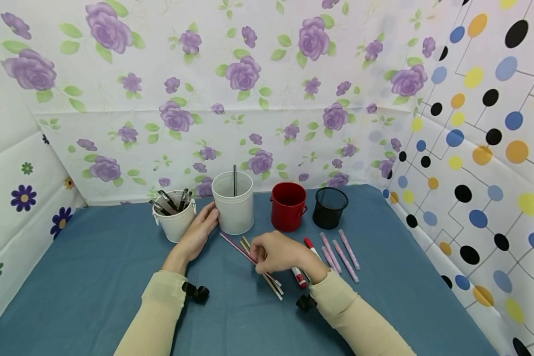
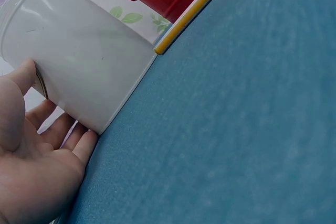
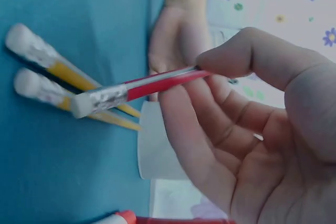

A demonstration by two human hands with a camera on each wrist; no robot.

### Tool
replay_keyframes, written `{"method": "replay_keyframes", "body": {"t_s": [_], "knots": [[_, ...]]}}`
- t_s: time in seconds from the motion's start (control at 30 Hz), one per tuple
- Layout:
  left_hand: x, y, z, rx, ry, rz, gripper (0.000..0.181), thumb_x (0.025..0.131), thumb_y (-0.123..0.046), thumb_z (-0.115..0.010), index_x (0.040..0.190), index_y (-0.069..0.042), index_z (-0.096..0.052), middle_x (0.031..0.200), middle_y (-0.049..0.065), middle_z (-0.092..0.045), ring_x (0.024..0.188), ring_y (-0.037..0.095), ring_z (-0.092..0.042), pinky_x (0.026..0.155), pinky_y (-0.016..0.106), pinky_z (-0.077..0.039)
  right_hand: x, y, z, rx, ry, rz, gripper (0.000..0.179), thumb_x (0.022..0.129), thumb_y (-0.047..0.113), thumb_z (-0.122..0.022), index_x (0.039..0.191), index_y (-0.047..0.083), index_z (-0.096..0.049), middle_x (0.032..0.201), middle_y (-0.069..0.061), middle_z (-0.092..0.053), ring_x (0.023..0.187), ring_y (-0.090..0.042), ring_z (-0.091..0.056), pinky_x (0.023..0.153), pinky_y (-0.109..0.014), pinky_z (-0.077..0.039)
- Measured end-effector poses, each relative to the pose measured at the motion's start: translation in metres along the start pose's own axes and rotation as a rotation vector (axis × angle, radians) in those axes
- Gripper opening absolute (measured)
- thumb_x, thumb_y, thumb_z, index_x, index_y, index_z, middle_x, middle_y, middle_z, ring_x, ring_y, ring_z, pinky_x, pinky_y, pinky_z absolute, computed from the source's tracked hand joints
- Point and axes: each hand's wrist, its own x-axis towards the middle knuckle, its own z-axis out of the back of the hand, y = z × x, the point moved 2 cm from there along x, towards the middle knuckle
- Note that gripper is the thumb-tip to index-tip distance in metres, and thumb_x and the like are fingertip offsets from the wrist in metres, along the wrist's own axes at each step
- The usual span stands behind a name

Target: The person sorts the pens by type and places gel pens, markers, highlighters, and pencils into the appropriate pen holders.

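Note:
My right hand [image 1: 278, 252] pinches a red-and-silver striped pencil [image 3: 157, 84] between thumb and fingertips, its white eraser end pointing away from the palm in the right wrist view. Two yellow pencils [image 3: 76, 77] with white erasers lie just beside it on the cloth. My left hand [image 1: 197, 236] rests against the left side of a white cylindrical container [image 1: 233, 215], thumb and fingertips touching its wall in the left wrist view. Two thin dark sticks [image 1: 235, 182] stand upright inside that container.
A white bucket [image 1: 176, 228] with several pens stands left of the container. To the right are a red bucket [image 1: 287, 217] and a black mesh cup [image 1: 328, 215]. Red-capped markers [image 1: 299, 278] and several pink pens [image 1: 344, 259] lie on the blue cloth [image 1: 231, 326].

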Motion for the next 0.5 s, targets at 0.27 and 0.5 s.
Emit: {"method": "replay_keyframes", "body": {"t_s": [0.27, 0.5], "knots": [[0.001, 0.0, 0.0, -0.003, -0.008, 0.002, 0.072, 0.116, -0.043, -0.042, 0.171, -0.009, -0.01, 0.177, 0.014, -0.012, 0.164, 0.029, -0.012, 0.135, 0.042, -0.016, -0.002, -0.008, 0.019, 0.067, -0.078, 0.112, 0.016, 0.091, 0.002, -0.074, 0.1, 0.015, -0.067, 0.085, 0.003, -0.07, 0.072, -0.014, -0.066, 0.069, -0.028, -0.06], [0.0, 0.0, -0.001, -0.005, -0.007, 0.002, 0.072, 0.116, -0.042, -0.041, 0.171, -0.008, -0.009, 0.177, 0.015, -0.011, 0.164, 0.03, -0.012, 0.135, 0.042, -0.015, -0.003, -0.008, 0.028, 0.107, -0.222, 0.156, 0.016, 0.095, 0.004, -0.073, 0.103, 0.017, -0.067, 0.091, 0.003, -0.07, 0.084, -0.012, -0.069, 0.083, -0.031, -0.063]]}}
